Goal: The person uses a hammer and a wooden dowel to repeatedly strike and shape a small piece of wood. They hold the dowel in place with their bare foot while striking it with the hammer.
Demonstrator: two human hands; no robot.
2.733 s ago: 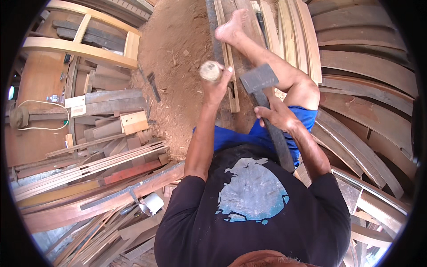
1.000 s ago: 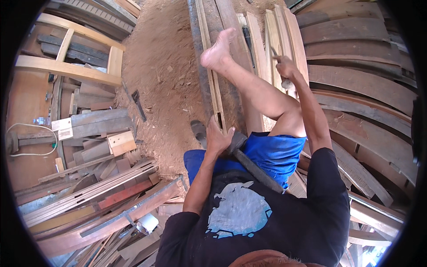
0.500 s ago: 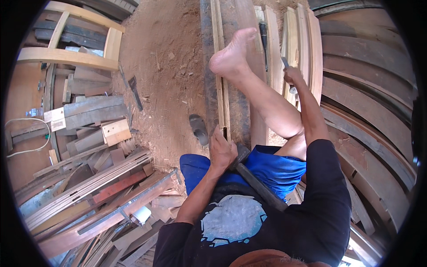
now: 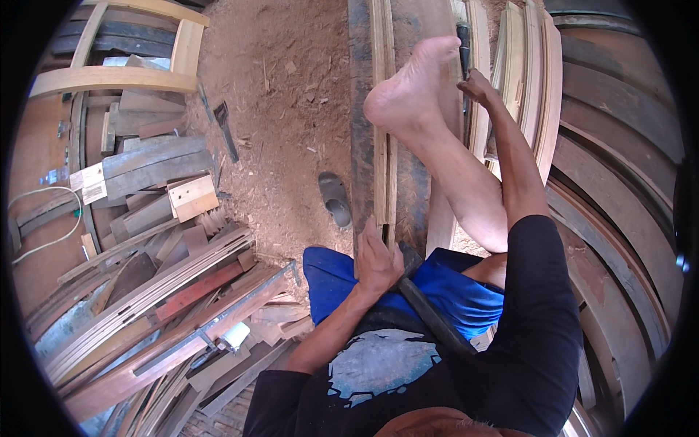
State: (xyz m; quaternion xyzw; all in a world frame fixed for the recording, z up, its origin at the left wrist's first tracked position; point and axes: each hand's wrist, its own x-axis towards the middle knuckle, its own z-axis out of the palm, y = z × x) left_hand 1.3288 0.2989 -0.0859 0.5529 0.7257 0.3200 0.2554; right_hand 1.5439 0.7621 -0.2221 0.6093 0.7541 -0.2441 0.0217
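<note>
Wood strip [image 4: 381, 171], top middle, our left hand [image 4: 378, 266] pinching its low end, our right hand [image 4: 478, 88] near a dark tool [image 4: 464, 33], upper right, grip we can't tell

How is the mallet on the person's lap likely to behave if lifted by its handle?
The mallet looks stiff: its handle is thick and straight, so it should barely flex. It would probably feel heavy toward the dark, blocky end beside the left hand. Lying slanted across the blue shorts, it might slide if nudged.
</note>
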